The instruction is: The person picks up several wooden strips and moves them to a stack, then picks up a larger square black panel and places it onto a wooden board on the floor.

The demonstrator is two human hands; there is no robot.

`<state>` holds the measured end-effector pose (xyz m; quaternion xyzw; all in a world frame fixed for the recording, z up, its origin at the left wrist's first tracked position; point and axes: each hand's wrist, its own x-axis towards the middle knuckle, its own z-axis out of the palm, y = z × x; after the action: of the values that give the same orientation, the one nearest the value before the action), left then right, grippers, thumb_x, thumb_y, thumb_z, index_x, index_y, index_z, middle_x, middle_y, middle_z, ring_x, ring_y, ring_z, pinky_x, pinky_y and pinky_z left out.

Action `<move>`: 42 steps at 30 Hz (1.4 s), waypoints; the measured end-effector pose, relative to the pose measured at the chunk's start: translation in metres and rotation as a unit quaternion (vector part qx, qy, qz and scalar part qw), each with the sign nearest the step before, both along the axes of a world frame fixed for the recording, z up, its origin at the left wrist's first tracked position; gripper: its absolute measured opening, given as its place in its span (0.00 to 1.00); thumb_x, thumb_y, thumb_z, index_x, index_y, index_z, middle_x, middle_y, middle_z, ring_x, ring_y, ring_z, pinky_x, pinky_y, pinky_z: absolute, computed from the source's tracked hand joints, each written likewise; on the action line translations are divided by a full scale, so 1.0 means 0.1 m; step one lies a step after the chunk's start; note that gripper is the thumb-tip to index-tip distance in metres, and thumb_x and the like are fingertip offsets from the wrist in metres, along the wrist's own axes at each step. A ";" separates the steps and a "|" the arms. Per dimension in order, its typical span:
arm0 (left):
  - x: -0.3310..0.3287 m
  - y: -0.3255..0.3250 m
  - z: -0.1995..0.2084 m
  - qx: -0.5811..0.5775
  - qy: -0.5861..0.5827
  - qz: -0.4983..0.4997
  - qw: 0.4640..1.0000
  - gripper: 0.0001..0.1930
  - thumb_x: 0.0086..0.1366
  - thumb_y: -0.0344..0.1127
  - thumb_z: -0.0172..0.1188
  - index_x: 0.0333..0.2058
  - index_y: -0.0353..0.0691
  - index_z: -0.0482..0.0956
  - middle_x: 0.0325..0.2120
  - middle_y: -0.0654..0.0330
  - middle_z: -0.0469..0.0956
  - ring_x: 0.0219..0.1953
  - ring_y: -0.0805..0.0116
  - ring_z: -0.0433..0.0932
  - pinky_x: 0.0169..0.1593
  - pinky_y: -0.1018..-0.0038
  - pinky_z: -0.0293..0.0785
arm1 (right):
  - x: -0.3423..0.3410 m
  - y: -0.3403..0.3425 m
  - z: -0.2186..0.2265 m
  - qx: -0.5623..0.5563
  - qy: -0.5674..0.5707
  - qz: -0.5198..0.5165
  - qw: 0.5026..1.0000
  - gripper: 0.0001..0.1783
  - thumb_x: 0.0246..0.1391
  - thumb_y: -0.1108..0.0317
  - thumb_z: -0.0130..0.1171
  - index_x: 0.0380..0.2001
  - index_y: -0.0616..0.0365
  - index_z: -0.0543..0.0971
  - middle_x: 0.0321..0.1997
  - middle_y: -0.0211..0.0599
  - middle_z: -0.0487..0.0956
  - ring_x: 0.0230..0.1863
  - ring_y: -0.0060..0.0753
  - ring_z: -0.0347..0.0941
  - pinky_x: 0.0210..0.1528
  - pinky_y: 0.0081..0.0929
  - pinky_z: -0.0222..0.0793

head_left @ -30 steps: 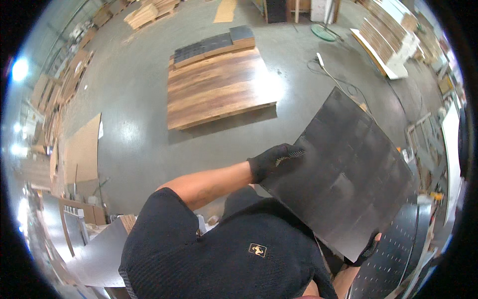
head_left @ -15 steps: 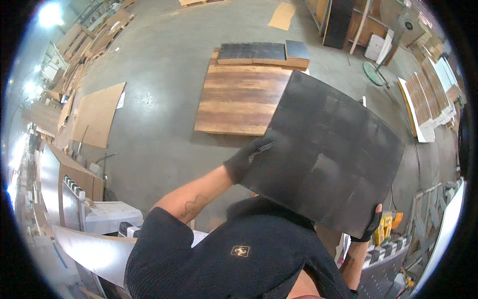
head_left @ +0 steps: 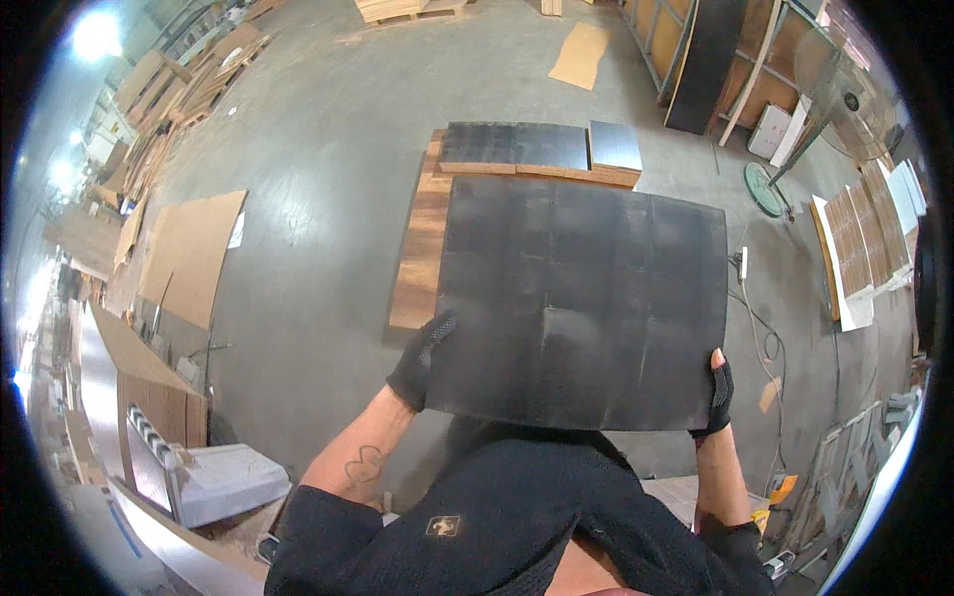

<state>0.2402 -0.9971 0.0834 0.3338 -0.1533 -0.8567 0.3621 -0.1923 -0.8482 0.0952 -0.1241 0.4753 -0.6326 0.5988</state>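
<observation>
A large dark rectangular panel (head_left: 586,308) is held out in front of my body, its face scuffed with pale marks. My left hand (head_left: 427,360), in a black glove, grips its left edge near the lower corner, thumb on the top face. On the opposite edge, my right hand (head_left: 717,395) clasps the lower right side in a black glove with a bare thumb tip. The fingers beneath the panel are hidden. Beyond and partly under it in view lies a wood-grain board stack (head_left: 417,263). Dark narrow boards (head_left: 515,146) and a smaller grey-topped stack (head_left: 615,147) rest along its far end.
A floor fan (head_left: 765,189) stands at the right, close to stacked boards (head_left: 863,233). Cables (head_left: 765,338) run over the floor at right. Flat cardboard (head_left: 194,253) lies to the left, with upright panels (head_left: 149,368) and a white machine part (head_left: 231,484) nearer me.
The panel has swung from a tilted position at the right to nearly square in front of me, moving left. Both hands keep their grip. The wood-grain stack is now mostly covered from view.
</observation>
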 end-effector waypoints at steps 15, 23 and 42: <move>0.26 -3.09 -0.04 0.023 -0.079 -0.015 0.996 0.21 0.74 0.41 0.54 0.59 0.37 0.74 0.54 0.53 0.78 0.55 0.58 0.78 0.59 0.61 0.76 | 0.51 -2.92 -0.21 0.007 -0.074 0.004 0.997 0.39 0.64 0.45 0.57 0.67 0.64 0.68 0.65 0.54 0.73 0.65 0.53 0.71 0.67 0.48 0.68; -0.32 -5.21 -0.94 0.073 -0.106 0.040 0.991 0.21 0.72 0.41 0.55 0.59 0.37 0.75 0.54 0.52 0.79 0.55 0.54 0.79 0.59 0.58 0.77 | -0.21 -5.26 -1.02 0.113 -0.057 0.032 0.991 0.45 0.59 0.42 0.62 0.68 0.64 0.65 0.66 0.54 0.73 0.66 0.52 0.71 0.66 0.45 0.70; -2.33 -9.66 -5.94 0.062 -0.231 0.073 0.968 0.20 0.72 0.43 0.58 0.57 0.39 0.78 0.54 0.54 0.80 0.53 0.57 0.79 0.59 0.60 0.77 | -2.28 -9.69 -6.08 0.136 -0.084 0.042 0.986 0.45 0.55 0.40 0.66 0.65 0.62 0.69 0.62 0.46 0.76 0.62 0.43 0.74 0.64 0.41 0.72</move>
<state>0.0068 -1.9636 -0.5102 0.5546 -0.1549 -0.7354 0.3571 -0.4207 -1.8174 -0.5129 -0.0080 0.4996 -0.5444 0.6737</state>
